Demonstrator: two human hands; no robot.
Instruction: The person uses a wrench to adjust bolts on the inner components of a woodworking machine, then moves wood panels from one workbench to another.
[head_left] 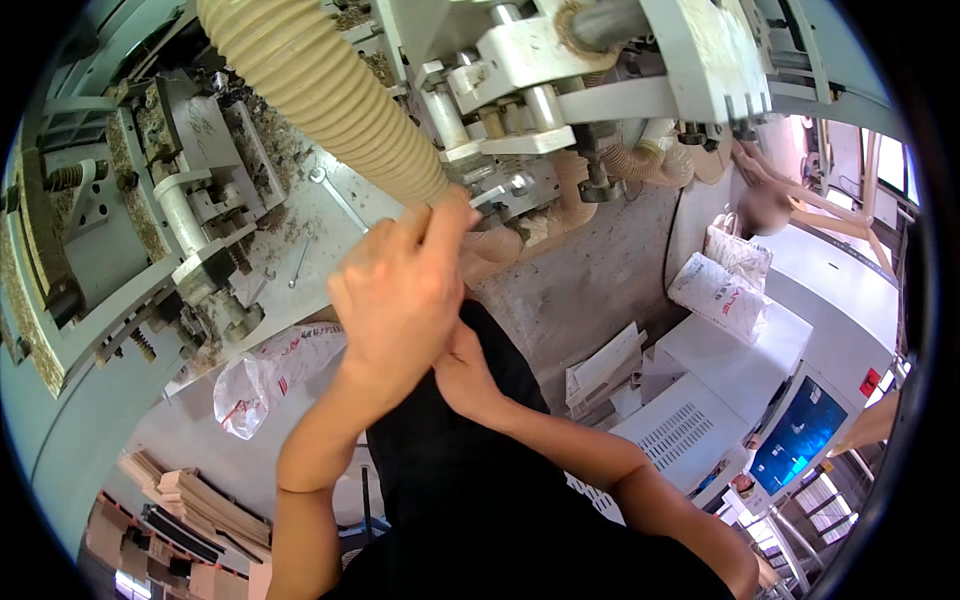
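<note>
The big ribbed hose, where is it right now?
In the head view, the big ribbed hose slants from the top edge, left of centre, down toward the left hand, with a wrench to its lower left.

- Grey, scuffed floor (610, 265) across the middle.
- White cabinet (705, 412) with slotted vents at the right, near a blue-lit screen (797, 432).
- Stacked brown boards (205, 503) at lower left.
- Bright window (889, 165) by the right rim, past angled wooden bars (835, 222).
</note>
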